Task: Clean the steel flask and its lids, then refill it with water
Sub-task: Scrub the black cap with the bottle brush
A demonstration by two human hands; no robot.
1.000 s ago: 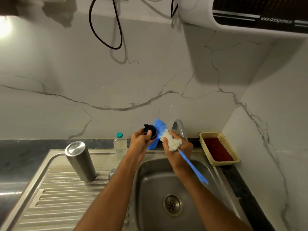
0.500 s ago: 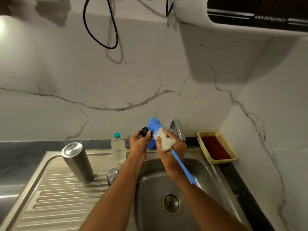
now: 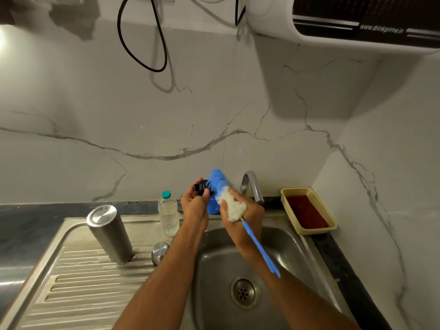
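My left hand (image 3: 194, 206) holds a small black inner lid (image 3: 201, 187) above the back of the sink basin (image 3: 285, 253). My right hand (image 3: 242, 217) grips a blue-and-white bottle brush (image 3: 217, 183). Its bristles press against the lid, and its blue handle (image 3: 260, 250) slants down to the right. The steel flask (image 3: 109, 234) stands upside down on the drainboard at the left. A round steel outer lid (image 3: 160, 250) lies beside it, near my left forearm.
A clear plastic water bottle (image 3: 168, 215) with a teal cap stands behind the sink edge. The tap (image 3: 252, 184) curves over the basin. A yellow basket (image 3: 309, 210) with a red item sits at the right. A water purifier (image 3: 345, 20) hangs above.
Both hands have shifted slightly left with the lid and brush. The brush has worked against the black lid. Flask and steel lid have not moved.
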